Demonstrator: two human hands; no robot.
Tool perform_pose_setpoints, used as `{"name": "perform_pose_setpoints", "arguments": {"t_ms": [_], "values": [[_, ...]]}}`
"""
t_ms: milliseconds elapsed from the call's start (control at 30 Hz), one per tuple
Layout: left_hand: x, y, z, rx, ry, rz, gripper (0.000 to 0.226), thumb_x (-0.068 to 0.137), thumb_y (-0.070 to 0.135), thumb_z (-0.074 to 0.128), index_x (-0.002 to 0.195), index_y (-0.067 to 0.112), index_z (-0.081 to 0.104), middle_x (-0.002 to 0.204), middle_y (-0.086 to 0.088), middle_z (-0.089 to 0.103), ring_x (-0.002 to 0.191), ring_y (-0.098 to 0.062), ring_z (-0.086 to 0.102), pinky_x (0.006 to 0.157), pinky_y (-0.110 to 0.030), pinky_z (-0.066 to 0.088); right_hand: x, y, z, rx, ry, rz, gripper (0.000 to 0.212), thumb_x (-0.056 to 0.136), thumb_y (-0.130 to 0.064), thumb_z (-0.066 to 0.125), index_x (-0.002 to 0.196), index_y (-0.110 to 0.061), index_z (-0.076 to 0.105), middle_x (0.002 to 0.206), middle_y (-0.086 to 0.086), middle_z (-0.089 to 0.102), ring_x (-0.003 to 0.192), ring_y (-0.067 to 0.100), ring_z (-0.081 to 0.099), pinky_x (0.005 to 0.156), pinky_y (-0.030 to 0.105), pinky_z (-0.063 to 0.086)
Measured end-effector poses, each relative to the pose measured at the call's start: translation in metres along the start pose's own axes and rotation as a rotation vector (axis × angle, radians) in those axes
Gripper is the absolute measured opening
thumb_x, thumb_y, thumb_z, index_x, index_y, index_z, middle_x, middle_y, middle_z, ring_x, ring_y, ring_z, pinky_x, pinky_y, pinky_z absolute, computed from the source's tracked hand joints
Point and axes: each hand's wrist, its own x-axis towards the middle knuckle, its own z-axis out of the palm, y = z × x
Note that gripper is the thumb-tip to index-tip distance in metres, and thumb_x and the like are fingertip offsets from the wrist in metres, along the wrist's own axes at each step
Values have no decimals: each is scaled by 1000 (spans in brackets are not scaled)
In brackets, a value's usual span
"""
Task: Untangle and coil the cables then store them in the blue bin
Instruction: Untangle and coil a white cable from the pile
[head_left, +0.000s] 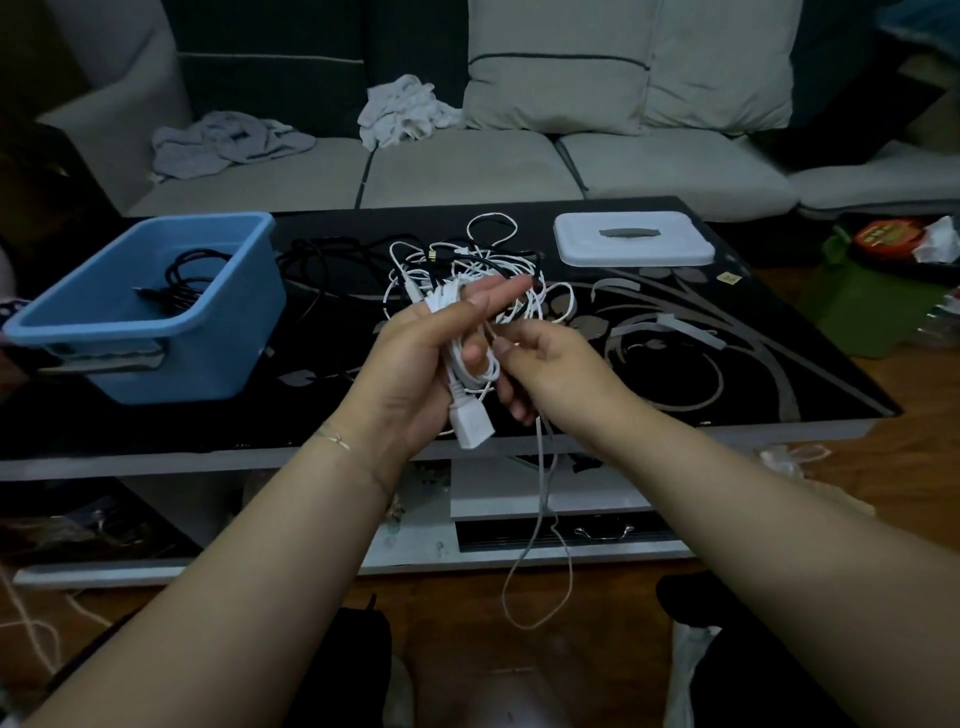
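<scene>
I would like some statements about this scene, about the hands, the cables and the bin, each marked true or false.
1. The left hand holds a white cable wound into loops. True.
2. The blue bin is empty. False: a black cable already lies in it.
3. The right hand pinches a strand of the white cable. True.
4. The white lid sits on the bin. False: it lies on the table, far right of the bin.
5. No cables are left on the table. False: a tangle of black and white cables lies behind the hands.
</scene>
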Motion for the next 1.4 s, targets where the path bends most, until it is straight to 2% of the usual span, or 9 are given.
{"name": "perform_pose_setpoints", "arguments": {"t_ms": [167,434,568,668,868,1002,1169,1302,1402], "values": [[5,5,-6,40,227,78,20,95,8,51,104,5,69,119,-10,68,51,-2,54,50,-15,44,-5,4,5,-316,-102,-51,19,101,-20,42,102,-10,58,52,-6,56,41,5,47,51,23,42],[3,-4,3,283,272,112,31,97,11,54,125,-1,48,107,-8,66,71,-13,72,56,-19,54,-10,3,-1,-749,-182,-122,20,97,-22,47,114,-24,56,78,-7,64,81,18,62,74,32,49],[5,-7,8,420,256,125,33,99,12,51,129,-3,47,120,-22,61,72,-13,72,55,-19,53,-11,-3,-4,-806,-171,-166,17,95,-27,48,103,-22,62,91,2,68,76,19,62,69,33,52],[5,-7,11,458,277,146,30,100,13,51,127,1,47,124,-17,60,80,-15,71,58,-23,56,-13,-5,-7,-779,-227,-150,13,94,-25,49,101,-22,59,69,-4,62,64,13,62,63,36,53],[8,-9,3,544,285,157,29,99,15,51,126,5,48,125,-10,61,96,-17,69,71,-25,58,-15,-7,-14,-722,-350,-63,29,98,-14,42,124,-22,52,70,-9,63,53,5,56,42,21,47],[7,-16,3,765,226,193,30,97,33,52,116,10,54,114,-10,66,93,-14,71,83,-45,58,-18,-13,-18,-881,-323,-126,26,98,-16,40,114,-23,58,81,-9,68,55,3,55,44,15,41],[2,-16,5,1171,124,181,87,74,81,20,106,8,54,110,-12,63,104,-28,60,92,-46,47,-20,-16,-19,-931,-290,-155,17,95,-25,50,80,-34,47,63,-10,64,53,11,62,52,31,53],[0,-13,1,1268,9,89,91,70,91,11,92,13,52,86,-4,59,77,-23,61,67,-39,48,-19,-22,-21,-1065,-207,-152,21,88,-42,57,74,-28,49,58,-10,48,56,11,49,51,28,36],[-1,-9,3,1162,-117,51,82,73,85,31,83,7,53,65,-3,57,52,-13,56,49,-31,43,-18,-26,-24,-1154,-111,-127,21,80,-49,56,74,-29,52,64,-9,51,60,8,47,50,27,32]]}}
